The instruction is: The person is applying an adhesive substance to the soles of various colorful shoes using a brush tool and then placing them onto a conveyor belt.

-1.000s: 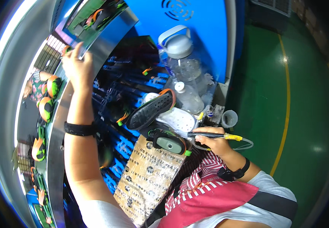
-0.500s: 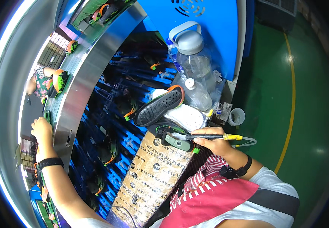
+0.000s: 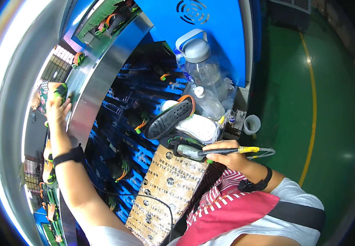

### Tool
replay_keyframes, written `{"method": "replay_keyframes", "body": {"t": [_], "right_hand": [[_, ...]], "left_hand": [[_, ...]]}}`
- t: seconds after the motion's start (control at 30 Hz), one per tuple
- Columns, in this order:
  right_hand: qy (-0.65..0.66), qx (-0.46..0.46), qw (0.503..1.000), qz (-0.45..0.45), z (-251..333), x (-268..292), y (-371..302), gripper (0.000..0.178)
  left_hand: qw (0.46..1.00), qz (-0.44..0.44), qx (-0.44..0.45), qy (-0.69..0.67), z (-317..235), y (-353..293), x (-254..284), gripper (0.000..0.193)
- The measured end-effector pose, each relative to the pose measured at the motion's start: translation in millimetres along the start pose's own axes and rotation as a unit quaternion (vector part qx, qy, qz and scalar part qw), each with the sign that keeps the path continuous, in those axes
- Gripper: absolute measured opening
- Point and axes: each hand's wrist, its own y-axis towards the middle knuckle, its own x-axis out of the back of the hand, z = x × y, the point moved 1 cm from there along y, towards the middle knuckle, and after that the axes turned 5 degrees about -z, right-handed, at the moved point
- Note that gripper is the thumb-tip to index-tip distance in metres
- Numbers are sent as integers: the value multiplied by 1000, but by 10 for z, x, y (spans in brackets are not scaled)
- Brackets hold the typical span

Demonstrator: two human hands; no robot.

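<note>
My left hand [image 3: 57, 112] reaches over the conveyor belt at the left, fingers apart. Just past its fingertips is an orange, green and black shoe upper [image 3: 58, 90]; whether they touch is unclear. My right hand [image 3: 226, 156] is closed around a black-handled brush [image 3: 222, 151] with yellow tape and a thin clear tube at its rear. The brush's tip lies over a grey-green, dark-rimmed shoe piece [image 3: 185, 150] at the end of a taped cardboard box [image 3: 165, 188]. Beyond it, a black perforated shoe sole [image 3: 169, 121] with an orange edge leans on a white sole [image 3: 200, 126].
A large clear jug [image 3: 204, 67] with a grey lid and a smaller plastic bottle [image 3: 210, 102] stand behind the soles. A translucent cup [image 3: 251, 124] sits to their right. Blue racks [image 3: 140, 153] carry dark shoe pieces. A person [image 3: 42, 96] is across the belt. A cable [image 3: 161, 199] crosses the box.
My left hand has moved forward along the belt toward the shoe upper, and its fingers have spread. The brush has shifted slightly left and down over the grey-green piece. The cable now crosses the box.
</note>
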Motion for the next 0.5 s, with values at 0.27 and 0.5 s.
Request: {"method": "replay_keyframes", "body": {"t": [0.27, 0.5], "right_hand": [[64, -14, 998, -18, -57, -192, -86, 23], [65, -54, 996, -3, -168, -433, -236, 25]], "left_hand": [[920, 139, -84, -358, -246, -2288, 705, 50], [958, 8, 187, -219, 410, -4384, 651, 25]]}}
